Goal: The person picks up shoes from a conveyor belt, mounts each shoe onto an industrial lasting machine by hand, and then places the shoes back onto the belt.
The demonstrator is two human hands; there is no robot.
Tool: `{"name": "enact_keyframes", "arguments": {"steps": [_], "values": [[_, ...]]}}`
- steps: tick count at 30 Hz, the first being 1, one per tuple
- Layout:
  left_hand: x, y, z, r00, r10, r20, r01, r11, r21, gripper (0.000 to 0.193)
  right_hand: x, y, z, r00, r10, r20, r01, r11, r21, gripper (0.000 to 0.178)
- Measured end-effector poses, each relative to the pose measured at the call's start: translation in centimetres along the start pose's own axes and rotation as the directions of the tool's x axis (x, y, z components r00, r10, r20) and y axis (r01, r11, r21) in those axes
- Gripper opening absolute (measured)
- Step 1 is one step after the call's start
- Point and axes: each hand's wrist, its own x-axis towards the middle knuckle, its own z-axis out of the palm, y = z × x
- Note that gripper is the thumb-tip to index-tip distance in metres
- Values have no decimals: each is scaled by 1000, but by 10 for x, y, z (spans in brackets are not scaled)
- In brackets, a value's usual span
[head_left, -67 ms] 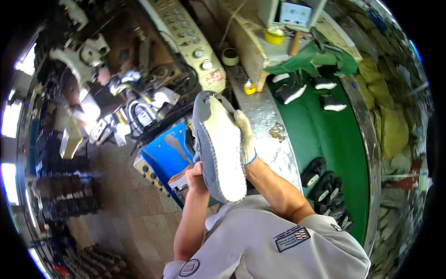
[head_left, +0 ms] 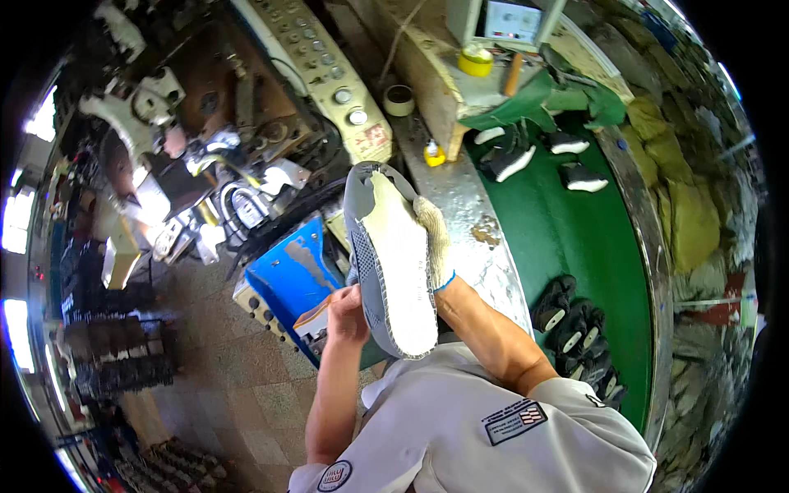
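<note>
A grey knit shoe upper is held up in front of me, its stitched white underside facing me. The darker, rounded toe end points away, and the heel end is near my shirt. My right hand, in a cream knit glove with a blue cuff edge, grips the upper's right side near the toe half. Bare, my left hand has its fingers closed at the left side toward the heel. The upper hides some fingertips of both hands.
A machine with metal clamps and a control panel stands at the far left, above a blue tray. To the right, a green bench bears several dark shoe uppers. A yellow bottle stands on the ledge.
The surroundings have shifted slightly left in the picture. Both hands keep their hold on the shoe upper, which has hardly moved.
</note>
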Motion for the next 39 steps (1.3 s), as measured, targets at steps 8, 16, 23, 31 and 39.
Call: {"name": "enact_keyframes", "arguments": {"steps": [8, 16, 23, 31, 39], "values": [[43, 17, 106, 943, 312, 119, -328, 795, 511, 67, -39, -27, -91, 967, -168, -193, 93, 934, -346, 53], [65, -31, 135, 986, 160, 39, -163, 918, 362, 41, -87, -76, -42, 975, -79, -206, 55, 991, -118, 66], [78, -63, 154, 969, 147, 201, -225, 863, 453, 49, -108, -110, -56, 962, -264, -69, 217, 892, -397, 61], [107, -88, 206, 958, -232, 167, 166, 928, 334, 47, -127, -139, -105, 899, -425, -103, 321, 802, -503, 71], [149, -158, 234, 940, -324, 110, 245, 861, 446, 39, -154, -170, -158, 801, -561, -207, 401, 761, -510, 51]]}}
